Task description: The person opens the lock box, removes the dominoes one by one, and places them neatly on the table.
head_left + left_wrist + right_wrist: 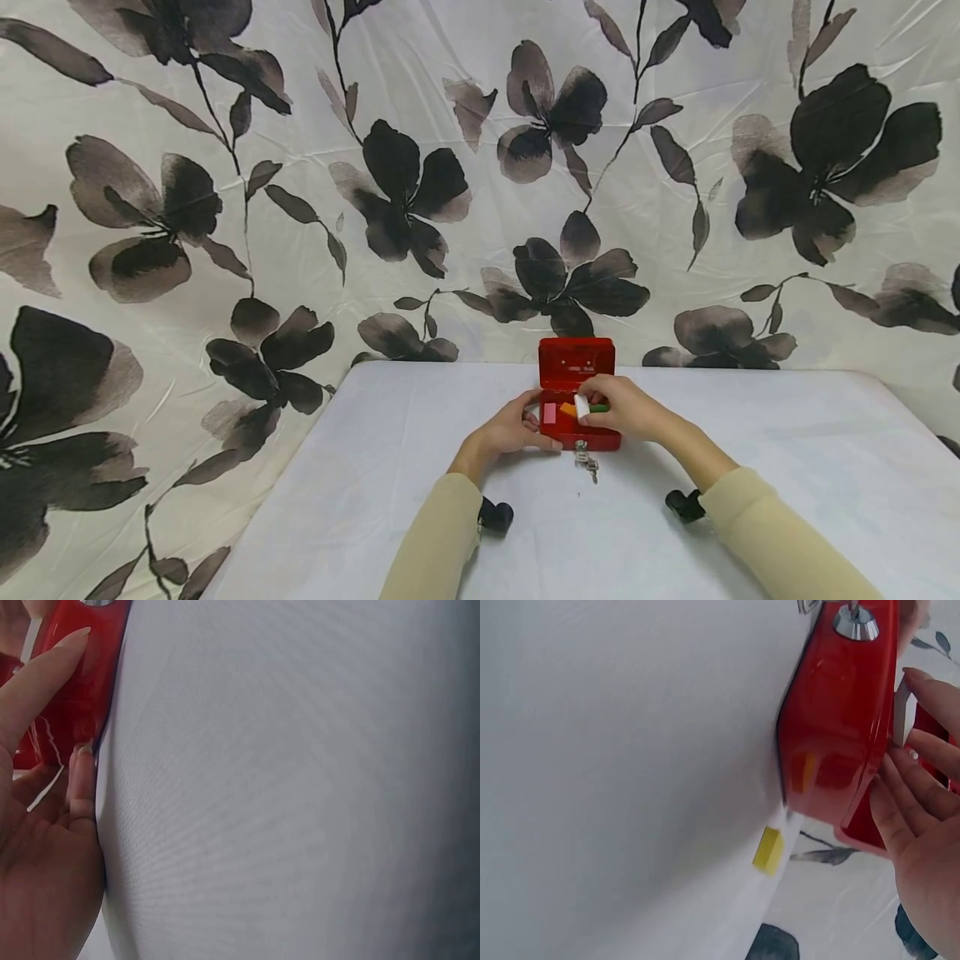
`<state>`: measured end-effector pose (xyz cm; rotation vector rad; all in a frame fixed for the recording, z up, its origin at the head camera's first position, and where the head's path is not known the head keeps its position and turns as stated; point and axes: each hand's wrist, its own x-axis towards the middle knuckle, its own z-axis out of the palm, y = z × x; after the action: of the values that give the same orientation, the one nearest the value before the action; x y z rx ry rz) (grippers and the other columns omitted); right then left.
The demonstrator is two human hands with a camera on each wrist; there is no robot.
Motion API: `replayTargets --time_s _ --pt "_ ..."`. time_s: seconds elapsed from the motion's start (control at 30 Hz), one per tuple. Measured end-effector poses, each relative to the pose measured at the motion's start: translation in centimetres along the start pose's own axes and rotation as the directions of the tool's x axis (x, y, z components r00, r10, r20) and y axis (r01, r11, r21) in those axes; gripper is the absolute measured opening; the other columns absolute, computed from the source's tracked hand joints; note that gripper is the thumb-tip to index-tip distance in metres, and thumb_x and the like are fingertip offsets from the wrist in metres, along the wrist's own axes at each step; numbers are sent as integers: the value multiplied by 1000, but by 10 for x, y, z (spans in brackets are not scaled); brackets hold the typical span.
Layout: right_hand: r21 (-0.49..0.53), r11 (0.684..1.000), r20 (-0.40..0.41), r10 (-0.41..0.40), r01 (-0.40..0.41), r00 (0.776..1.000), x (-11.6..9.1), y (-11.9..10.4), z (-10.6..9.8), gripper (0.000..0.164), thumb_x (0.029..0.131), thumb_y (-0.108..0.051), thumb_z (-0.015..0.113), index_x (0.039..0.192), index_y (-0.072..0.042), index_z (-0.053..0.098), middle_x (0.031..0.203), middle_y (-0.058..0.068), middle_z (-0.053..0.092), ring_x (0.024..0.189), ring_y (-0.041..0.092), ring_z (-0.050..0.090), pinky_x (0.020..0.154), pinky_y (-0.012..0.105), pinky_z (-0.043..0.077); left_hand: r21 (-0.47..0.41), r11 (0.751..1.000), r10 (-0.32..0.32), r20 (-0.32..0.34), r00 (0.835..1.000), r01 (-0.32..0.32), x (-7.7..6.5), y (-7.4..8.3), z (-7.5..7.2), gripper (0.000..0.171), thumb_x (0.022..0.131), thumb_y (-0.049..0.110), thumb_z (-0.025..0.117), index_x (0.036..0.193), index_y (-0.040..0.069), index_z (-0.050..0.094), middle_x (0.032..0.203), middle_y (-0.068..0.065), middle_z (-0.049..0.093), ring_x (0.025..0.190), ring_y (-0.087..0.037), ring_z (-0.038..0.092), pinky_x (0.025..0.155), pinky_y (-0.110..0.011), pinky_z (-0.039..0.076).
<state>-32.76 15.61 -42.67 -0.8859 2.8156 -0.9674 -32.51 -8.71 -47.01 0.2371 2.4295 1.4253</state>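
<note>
A small red cash box (558,436) stands on the table with its lid (576,360) raised at the back. In the head view, pink (550,413), orange (567,409) and green (599,408) blocks show in its tray. My left hand (504,427) grips the box's left front corner, thumb across the front wall and fingers along the side. Over the tray, my right hand (626,408) pinches a white block (582,406) between thumb and fingers. The right wrist view shows the white block (904,716) right at the box's rim.
Keys (588,463) hang from the lock (855,624) on the box's front. A yellow block (768,850) lies on the table beyond the box's right side, hidden in the head view. A white cloth covers the table (390,417), and a floral curtain (420,183) hangs behind.
</note>
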Motion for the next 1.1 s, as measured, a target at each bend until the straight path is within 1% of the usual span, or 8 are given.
replayTargets --time_s 0.13,0.37,0.47,0.53,0.63,0.7,0.9,1.1 --pt "-5 1000 -7 8 -8 1000 -5 4 -4 38 88 -16 82 118 0 66 101 4 67 95 25 61 88 41 57 1 1000 -5 -5 1000 5 -1 1 1 101 72 29 95 157 26 40 117 0 58 105 -21 53 93 -37 54" --pt "1 1000 -27 -7 7 1000 -15 16 -11 39 88 -19 82 118 1 66 102 5 68 98 27 63 89 46 57 -14 1000 -7 -9 1000 7 0 0 2 101 72 28 95 157 26 40 116 -1 58 104 -21 53 92 -35 54" --pt "4 1000 -35 -14 14 999 -19 20 -14 40 89 -21 81 119 2 66 106 8 69 100 30 65 90 49 56 -21 1000 -4 -9 1000 4 0 0 2 100 72 27 94 157 26 40 117 -2 58 105 -21 52 92 -36 54" --pt "14 1000 -43 1 -1 999 -23 23 -16 41 90 -21 81 120 2 66 108 9 69 102 31 65 91 50 56 -23 1000 -1 -7 1000 1 0 0 1 101 73 26 94 157 26 39 117 -2 57 106 -21 52 92 -36 54" --pt "14 1000 -51 -3 4 999 -28 26 -20 43 90 -22 80 121 4 66 111 12 69 103 33 65 92 52 55 -25 1000 1 -6 1000 -1 0 1 1 101 73 26 94 157 25 39 116 -3 57 106 -22 52 91 -35 54" --pt "10 1000 -60 0 0 998 -31 29 -23 42 90 -21 80 121 3 66 112 12 70 104 32 65 92 52 55 -21 1000 0 -7 1000 0 0 0 1 101 73 26 94 157 25 39 116 -3 57 106 -22 52 91 -35 54" --pt "-29 999 -86 -30 28 996 -39 36 -32 40 89 -18 80 118 6 66 111 15 70 101 32 66 91 53 55 -24 1000 6 -5 1000 -6 0 0 1 100 73 26 94 157 26 39 115 -3 57 105 -21 52 91 -35 54" --pt "-47 999 -103 -23 19 994 -46 44 -38 38 88 -14 80 117 8 66 110 17 70 99 34 66 91 55 54 -27 1000 16 -2 1000 -16 -1 -1 1 99 75 26 93 157 24 39 114 -3 57 105 -22 52 92 -36 53"
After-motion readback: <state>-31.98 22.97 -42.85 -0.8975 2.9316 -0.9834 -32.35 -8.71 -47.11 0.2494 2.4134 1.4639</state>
